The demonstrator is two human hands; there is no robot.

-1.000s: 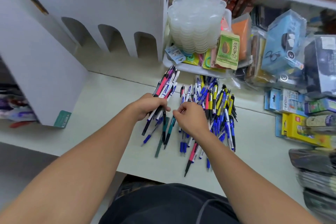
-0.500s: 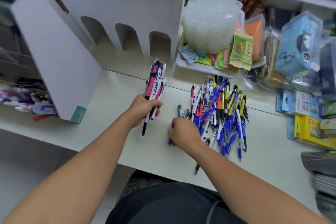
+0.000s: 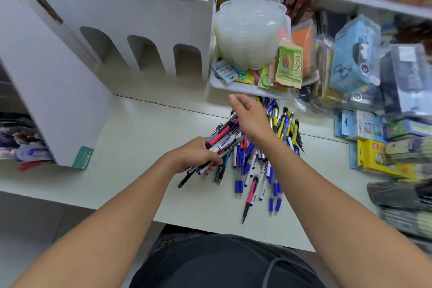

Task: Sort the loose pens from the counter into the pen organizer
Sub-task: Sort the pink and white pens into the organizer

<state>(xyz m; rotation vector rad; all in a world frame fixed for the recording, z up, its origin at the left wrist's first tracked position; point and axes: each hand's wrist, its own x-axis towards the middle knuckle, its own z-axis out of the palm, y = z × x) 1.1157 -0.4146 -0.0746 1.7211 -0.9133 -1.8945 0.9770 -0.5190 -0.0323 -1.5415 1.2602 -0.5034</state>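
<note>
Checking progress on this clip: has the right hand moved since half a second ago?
Yes. The right hand has lifted off the pen pile and moved toward the white tray.

Back right, a stack of translucent scalloped trays (image 3: 249, 30) sits in a white bin (image 3: 245, 89), with a green seed packet (image 3: 288, 65) leaning at its front. Further right, a light blue boxed item (image 3: 355, 54) stands beside stacked packaged goods, and a yellow box (image 3: 383, 159) lies flat on the surface (image 3: 140, 147).

Bare forearms, dark shorts (image 3: 224, 264)
</note>
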